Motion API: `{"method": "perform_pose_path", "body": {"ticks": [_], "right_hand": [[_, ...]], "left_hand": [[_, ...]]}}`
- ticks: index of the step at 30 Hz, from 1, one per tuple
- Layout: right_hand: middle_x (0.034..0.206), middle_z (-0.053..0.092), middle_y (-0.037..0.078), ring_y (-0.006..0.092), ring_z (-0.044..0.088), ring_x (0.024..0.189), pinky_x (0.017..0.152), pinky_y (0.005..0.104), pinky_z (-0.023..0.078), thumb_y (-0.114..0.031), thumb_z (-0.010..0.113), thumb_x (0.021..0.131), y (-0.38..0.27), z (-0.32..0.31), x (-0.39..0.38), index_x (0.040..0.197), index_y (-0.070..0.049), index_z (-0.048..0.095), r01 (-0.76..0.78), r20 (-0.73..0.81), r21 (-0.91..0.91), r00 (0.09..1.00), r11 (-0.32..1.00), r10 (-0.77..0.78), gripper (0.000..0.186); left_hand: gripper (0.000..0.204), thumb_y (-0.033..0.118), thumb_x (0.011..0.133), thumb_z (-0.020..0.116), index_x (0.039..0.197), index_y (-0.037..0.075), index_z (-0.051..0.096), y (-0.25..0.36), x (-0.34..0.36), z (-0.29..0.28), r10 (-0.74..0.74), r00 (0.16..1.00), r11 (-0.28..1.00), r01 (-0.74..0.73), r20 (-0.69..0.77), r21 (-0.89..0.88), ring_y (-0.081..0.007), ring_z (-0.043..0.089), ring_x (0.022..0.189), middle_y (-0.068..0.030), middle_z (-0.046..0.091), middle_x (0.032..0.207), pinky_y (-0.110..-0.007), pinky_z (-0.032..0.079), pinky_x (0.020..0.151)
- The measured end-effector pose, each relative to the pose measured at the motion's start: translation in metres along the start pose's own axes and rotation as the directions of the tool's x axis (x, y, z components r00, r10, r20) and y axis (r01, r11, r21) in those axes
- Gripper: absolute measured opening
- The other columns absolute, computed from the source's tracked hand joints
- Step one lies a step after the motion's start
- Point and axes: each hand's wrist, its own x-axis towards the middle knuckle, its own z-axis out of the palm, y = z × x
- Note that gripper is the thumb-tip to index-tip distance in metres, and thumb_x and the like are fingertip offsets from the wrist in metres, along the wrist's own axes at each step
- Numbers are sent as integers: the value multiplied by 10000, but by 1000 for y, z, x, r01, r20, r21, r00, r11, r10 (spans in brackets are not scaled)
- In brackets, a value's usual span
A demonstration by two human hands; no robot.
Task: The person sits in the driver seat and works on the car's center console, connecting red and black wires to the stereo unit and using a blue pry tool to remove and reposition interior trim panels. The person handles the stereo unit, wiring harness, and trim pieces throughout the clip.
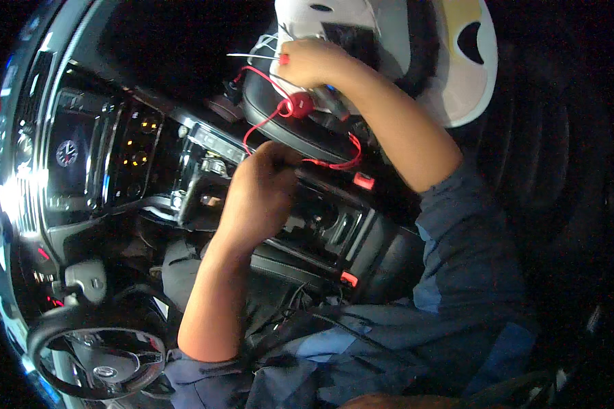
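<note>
My right hand [310, 63] is closed at the top of the view, over the passenger side. A small red piece [284, 60] shows at its fingers, and a thin white rod or wire [249, 56] points left from there; what it grips is mostly hidden. My left hand [266, 187], slightly blurred, is curled above the centre console [341, 228]. A thin red cable [256, 127] runs to it and comes out again on its right side. Between the hands, a round red piece [301, 104] on the cable lies by the dark padded edge [266, 105] of a seat.
Pale panels with oval cut-outs [467, 88] stand at the top. Two red seat-belt buckles [363, 180] flank the console. Lower left is the steering wheel [95, 351]; the dashboard [68, 153] with lit controls fills the left. White wires [265, 44] lie near my right hand.
</note>
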Motion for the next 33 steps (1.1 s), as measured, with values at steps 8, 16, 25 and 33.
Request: {"method": "perform_pose_path", "body": {"ticks": [8, 16, 25, 33], "right_hand": [[1086, 770, 183, 349, 757, 1024, 854, 488, 601, -181, 711, 845, 5, 20, 9, 1082, -60, 787, 82, 23, -126, 997, 989, -79, 277], [1097, 772, 176, 336, 762, 1015, 871, 486, 607, -152, 706, 872, 7, 31, 17, 1138, -93, 765, 58, 25, -189, 998, 980, -54, 279], [1200, 718, 238, 403, 701, 1124, 988, 507, 548, -256, 669, 870, 2, 22, 18, 1216, -56, 706, 5, 110, -162, 994, 987, 13, 401], [1123, 695, 186, 396, 643, 1067, 969, 501, 510, -222, 719, 874, -64, 43, -8, 1083, -26, 685, 541, -337, 6, 793, 841, -508, 288]], "left_hand": [[257, 109, 919, 546, 1057, 31, 748, -49, 115, 104, 314, 906, 572, -419, 284, 705, -344, 623, 1196, -154, 680, 1232, -449, 529, 1015], [328, 274, 966, 516, 1123, 122, 761, -87, 134, 126, 374, 808, 385, -581, 455, 717, -249, 594, 1180, -83, 686, 1241, -386, 452, 965], [426, 381, 1004, 498, 1271, 123, 707, -81, 112, 118, 381, 830, 406, -545, 406, 733, -327, 460, 1399, -125, 588, 1436, -501, 325, 1194], [510, 232, 754, 730, 1213, 20, 668, -77, -84, 7, 781, 614, 566, -772, 112, 289, -298, 630, 940, -151, 640, 1106, -410, 528, 798]]}}
